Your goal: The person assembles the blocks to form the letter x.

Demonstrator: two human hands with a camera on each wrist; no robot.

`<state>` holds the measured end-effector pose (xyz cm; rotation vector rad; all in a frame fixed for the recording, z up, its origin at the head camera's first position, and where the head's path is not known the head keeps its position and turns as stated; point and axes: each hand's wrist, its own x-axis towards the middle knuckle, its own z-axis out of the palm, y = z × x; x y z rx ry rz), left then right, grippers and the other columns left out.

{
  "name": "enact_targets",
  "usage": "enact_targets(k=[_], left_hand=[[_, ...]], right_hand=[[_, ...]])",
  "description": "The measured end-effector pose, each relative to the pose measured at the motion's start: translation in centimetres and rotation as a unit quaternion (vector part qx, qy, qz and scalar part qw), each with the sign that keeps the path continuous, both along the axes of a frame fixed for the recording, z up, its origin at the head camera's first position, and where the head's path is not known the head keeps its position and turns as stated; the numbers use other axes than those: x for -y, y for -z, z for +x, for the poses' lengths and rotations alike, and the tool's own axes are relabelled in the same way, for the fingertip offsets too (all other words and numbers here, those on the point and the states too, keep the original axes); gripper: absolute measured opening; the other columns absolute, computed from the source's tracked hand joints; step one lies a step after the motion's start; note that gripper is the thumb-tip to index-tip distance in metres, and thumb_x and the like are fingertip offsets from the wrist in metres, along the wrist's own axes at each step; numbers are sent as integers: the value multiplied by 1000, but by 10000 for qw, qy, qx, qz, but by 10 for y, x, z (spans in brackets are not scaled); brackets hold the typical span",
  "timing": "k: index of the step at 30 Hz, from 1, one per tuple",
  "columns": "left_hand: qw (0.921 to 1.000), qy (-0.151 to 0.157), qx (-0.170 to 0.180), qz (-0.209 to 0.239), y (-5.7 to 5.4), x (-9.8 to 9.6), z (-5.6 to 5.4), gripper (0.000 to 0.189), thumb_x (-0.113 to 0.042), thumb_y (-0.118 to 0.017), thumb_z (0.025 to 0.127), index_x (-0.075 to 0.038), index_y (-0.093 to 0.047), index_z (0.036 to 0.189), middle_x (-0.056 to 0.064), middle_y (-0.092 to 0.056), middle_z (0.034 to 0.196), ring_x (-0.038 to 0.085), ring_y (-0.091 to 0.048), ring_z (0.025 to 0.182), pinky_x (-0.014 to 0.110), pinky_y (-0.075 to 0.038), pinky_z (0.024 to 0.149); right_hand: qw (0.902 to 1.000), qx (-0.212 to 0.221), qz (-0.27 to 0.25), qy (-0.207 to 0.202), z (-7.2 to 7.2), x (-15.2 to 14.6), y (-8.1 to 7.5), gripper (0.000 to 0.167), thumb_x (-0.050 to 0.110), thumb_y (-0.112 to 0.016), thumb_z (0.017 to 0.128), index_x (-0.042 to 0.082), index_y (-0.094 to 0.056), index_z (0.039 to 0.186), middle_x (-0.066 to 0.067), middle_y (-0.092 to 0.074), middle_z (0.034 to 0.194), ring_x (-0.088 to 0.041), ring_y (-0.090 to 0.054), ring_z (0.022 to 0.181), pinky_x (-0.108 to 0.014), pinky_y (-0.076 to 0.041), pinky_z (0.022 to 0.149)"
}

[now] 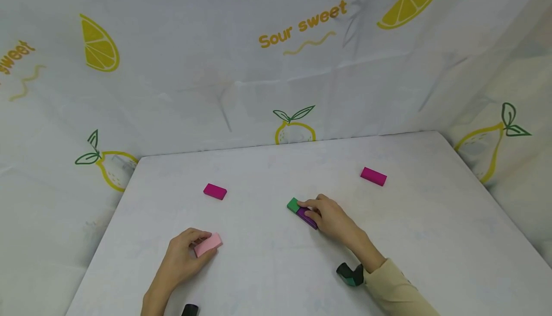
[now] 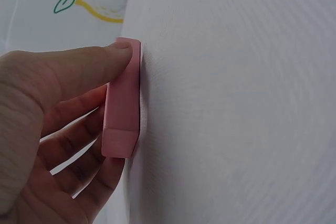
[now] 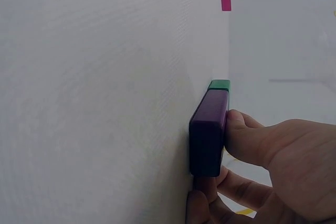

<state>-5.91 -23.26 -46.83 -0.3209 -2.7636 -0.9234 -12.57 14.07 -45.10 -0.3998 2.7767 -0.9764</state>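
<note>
In the head view my left hand [image 1: 183,256] holds a light pink block [image 1: 208,244] low over the front left of the table. Its thumb presses one face of the block [image 2: 123,93] in the left wrist view, the other fingers curling behind it. To the right of the table's middle, my right hand [image 1: 332,218] pinches a dark purple block [image 1: 307,218] from its sides. A green piece [image 1: 293,204] sits end to end against the purple one at its far left end. The right wrist view shows the thumb on the side of the purple block [image 3: 207,129], fingers partly hidden underneath.
One magenta block [image 1: 215,191] lies on the white table [image 1: 258,277] at back left, and another magenta block [image 1: 373,176] at back right. A lemon-print cloth [image 1: 194,67] hangs behind the table. A black and green device [image 1: 350,275] shows beside the right wrist.
</note>
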Motion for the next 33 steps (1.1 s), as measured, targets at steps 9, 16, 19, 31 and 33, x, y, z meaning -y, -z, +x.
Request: enact_targets(k=[9,16,19,31,33], left_hand=[[9999,-63,43,-69,1,-1,0,31,-6,-91,67,-10,-77,95,-3,-73,91,1,-54,74,20,-49,65],[9999,-107,29,-47,0,-3,-2,31,-6,-92,68,-11,-78,95,-3,-72,89,2,-55,75,20,-49,65],[9999,-141,68,5,0,-7,-3,31,-8,-92,70,-11,-77,97,-3,-72,90,4,-57,77,20,-50,67],[9993,-106,-200,302,1,-27,-12,31,-7,-92,69,-9,-76,96,-2,-71,87,5,-59,75,21,-52,67],[9991,-68,-192,379,1,-29,-13,30,-7,-91,70,-9,-76,96,-2,-71,86,5,-59,75,21,-51,67]], right_hand=[[10000,24,-7,-19,-1,0,0,37,6,-67,97,13,-69,133,-7,-62,94,-14,-47,77,-22,-38,66],[10000,26,9,-14,0,0,-1,36,6,-67,97,13,-70,132,-7,-62,94,-14,-46,77,-22,-38,66],[10000,32,-29,-30,0,0,-1,36,6,-67,97,12,-70,132,-6,-61,93,-14,-46,76,-22,-38,65],[9999,50,-86,-42,0,1,-3,36,7,-67,97,12,-70,132,-5,-61,91,-14,-46,76,-22,-38,65],[9999,44,-86,-54,1,0,-3,36,7,-67,97,12,-70,132,-6,-61,91,-14,-46,76,-22,-38,65]])
